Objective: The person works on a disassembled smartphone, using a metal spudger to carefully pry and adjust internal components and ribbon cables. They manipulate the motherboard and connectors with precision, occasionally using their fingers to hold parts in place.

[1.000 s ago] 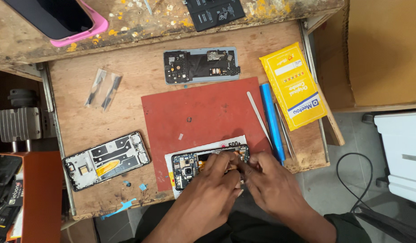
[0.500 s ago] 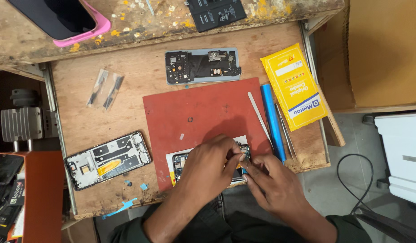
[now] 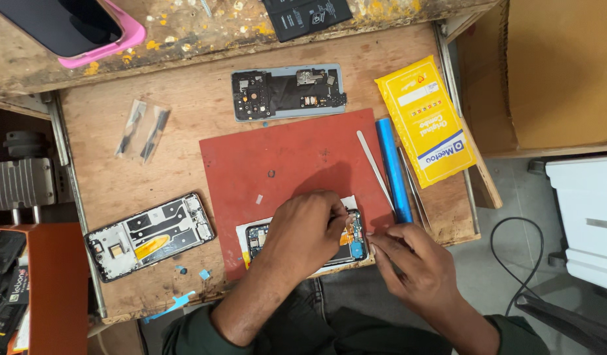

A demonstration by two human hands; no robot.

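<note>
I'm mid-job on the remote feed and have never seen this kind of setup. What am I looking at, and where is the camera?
There is no machine here: a head-worn camera looks down at one person's bare hands over a wooden bench. The left hand lies over an opened phone on a red mat, fingers pinched at its inside. The right hand sits at the phone's right end. What either holds is too small to tell. Nearby lie a second opened phone, a grey phone frame, a blue tool and a yellow packet.
</note>
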